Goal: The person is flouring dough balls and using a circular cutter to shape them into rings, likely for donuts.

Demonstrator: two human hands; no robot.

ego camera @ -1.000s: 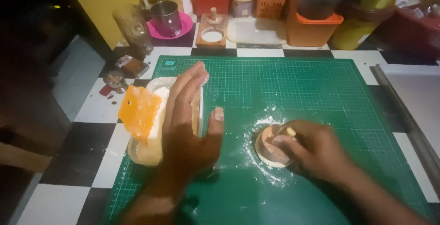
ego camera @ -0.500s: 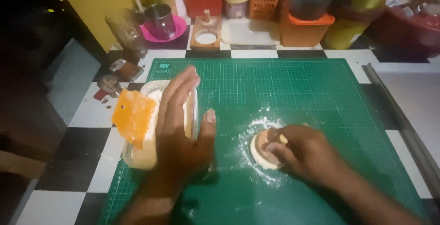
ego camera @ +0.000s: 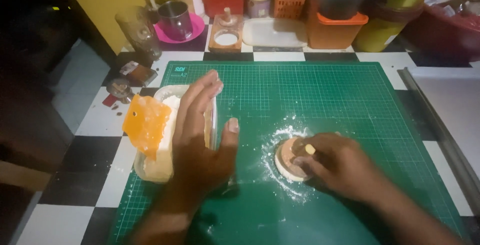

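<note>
Since the earlier frame my left hand (ego camera: pixel 202 140) has stayed flat and open-fingered over the flour tub (ego camera: pixel 165 140), while my right hand (ego camera: pixel 335 162) presses the dough disc (ego camera: pixel 289 159) on the floured green mat (ego camera: pixel 320 95), its fingers curled over it.

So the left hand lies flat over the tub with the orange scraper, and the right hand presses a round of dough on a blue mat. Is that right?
Not quite: the mat is green, not blue, as the head view shows. The rest holds: the left hand lies flat over the tub with the orange scraper, and the right hand presses a round of dough on it.
</note>
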